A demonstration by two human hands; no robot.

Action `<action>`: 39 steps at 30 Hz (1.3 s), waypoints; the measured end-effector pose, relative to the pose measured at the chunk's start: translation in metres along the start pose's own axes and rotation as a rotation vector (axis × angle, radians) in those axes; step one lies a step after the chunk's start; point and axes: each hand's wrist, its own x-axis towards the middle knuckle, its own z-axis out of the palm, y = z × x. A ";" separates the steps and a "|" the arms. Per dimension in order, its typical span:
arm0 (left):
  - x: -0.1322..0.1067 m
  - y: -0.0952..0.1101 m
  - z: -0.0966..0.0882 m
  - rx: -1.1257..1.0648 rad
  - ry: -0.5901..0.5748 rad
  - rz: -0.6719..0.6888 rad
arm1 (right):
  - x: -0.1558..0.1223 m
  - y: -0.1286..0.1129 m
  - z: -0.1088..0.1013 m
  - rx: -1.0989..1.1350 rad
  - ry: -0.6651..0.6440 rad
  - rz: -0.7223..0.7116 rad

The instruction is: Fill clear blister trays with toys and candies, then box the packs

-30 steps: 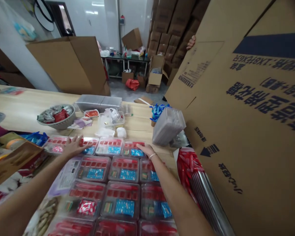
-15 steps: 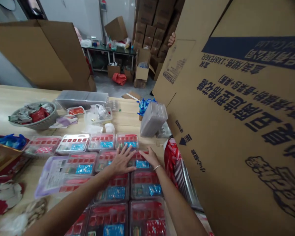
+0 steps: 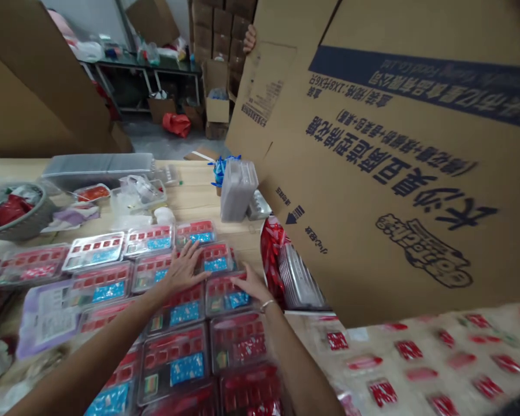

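Observation:
Clear plastic boxes with red trays and small packets lie in rows on the table. My left hand [image 3: 182,268] rests palm down over them, fingers spread, beside a box with a blue packet [image 3: 215,258]. Stretched fingers of my right hand [image 3: 252,283] touch the upper right edge of a nearer box [image 3: 227,293], also with a blue packet inside. Neither hand is closed round anything. Below my wrists lie more boxes, one with a red packet [image 3: 238,342] and one with a blue packet [image 3: 173,364].
A large printed cardboard box [image 3: 372,173] stands at the right, another person's hand [image 3: 250,39] at its edge. Red packets [image 3: 383,393] lie at lower right. Stacked plastic lids or trays [image 3: 238,190], a grey basket [image 3: 21,228] and a purple tray [image 3: 28,323] stand around the boxes.
The view has turned right, and red packets now show below the cardboard box. My right hand has shifted from the box between my hands to the nearer one.

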 end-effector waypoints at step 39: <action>0.023 0.288 0.057 0.127 -0.356 0.003 | -0.283 0.306 -0.059 0.048 1.082 0.108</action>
